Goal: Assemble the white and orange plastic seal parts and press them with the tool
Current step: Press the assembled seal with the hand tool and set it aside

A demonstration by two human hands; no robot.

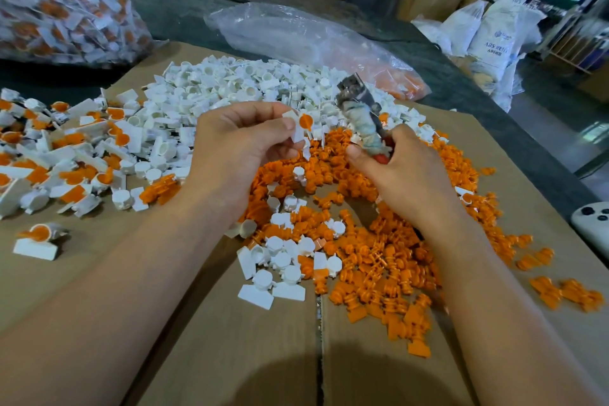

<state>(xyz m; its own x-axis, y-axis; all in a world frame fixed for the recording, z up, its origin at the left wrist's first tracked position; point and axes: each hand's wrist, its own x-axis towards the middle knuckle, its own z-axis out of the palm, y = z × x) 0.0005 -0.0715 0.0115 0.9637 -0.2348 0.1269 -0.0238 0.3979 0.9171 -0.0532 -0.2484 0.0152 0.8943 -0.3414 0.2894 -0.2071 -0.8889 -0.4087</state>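
Pinching a seal (303, 123), white body with an orange plug seated in its cup, my left hand (237, 138) holds it up over the heap with the cup turned toward the tool (359, 109), so the head can meet it squarely. My right hand (398, 168) is wrapped round the tool's cloth-bound handle, metal head raised just beside the seal, apparently not touching. Loose orange inserts (379, 257) lie below on the cardboard (230, 339), with white bodies (230, 82) behind, both within easy reach. Finished seals (66, 148) sit apart at the left, I judge to stop them mixing back in.
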